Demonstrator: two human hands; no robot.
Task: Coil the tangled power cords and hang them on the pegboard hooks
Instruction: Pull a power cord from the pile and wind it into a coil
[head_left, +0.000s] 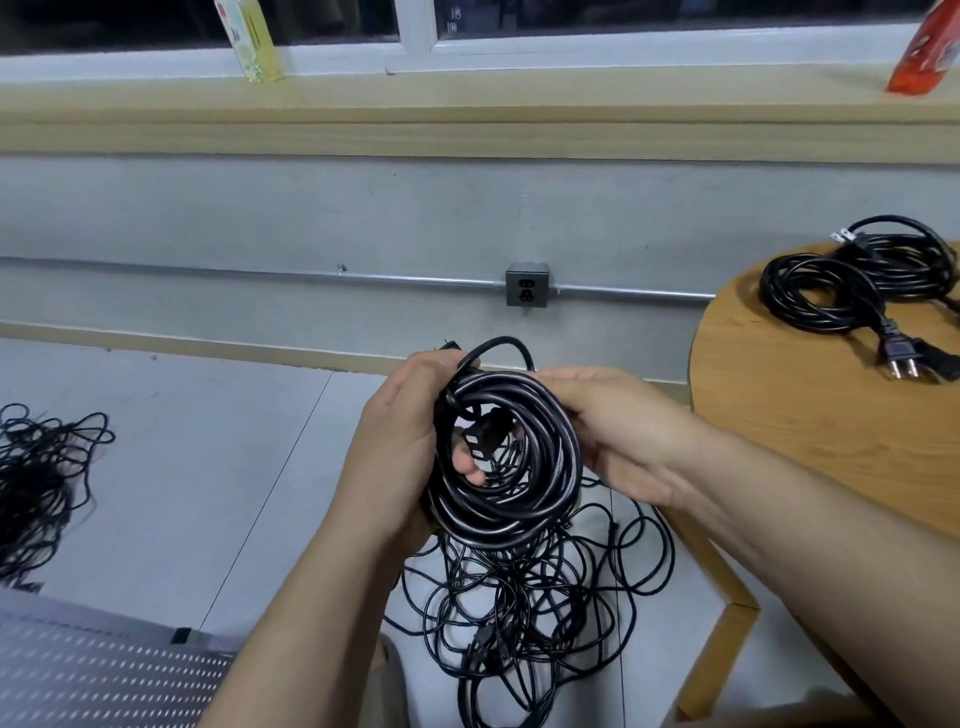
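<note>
- L hand (400, 441): grips the left side of the coiled cord (561, 457); fingers curl round the bundle, tips showing through the coil's middle.
- R hand (618, 426): holds the coil's right side, thumb on top of the loops, fingers wrapped behind.
- Coiled cord: black, many loops, held upright btwn both hands in mid-air, above the floor. A black plug end (488, 431) sits inside the ring; 1 loose loop sticks up at the top.
- Floor tangle (530, 613): loose black cords right below the hands, beside the table leg.
- 2nd tangle (36, 478): more black cords on the floor, far left, well apart from the 1st.
- Round wooden table (779, 441), right: carries finished coils (857, 280) w/ a pronged plug (904, 358) lying at the near side.
- Perforated white panel (104, 670): bottom-left corner, partly in view.
- Wall: grey outlet box (527, 285) on a metal conduit (260, 275).
- Sill: yellow bottle (254, 47) left, red pack (924, 57) right.
</note>
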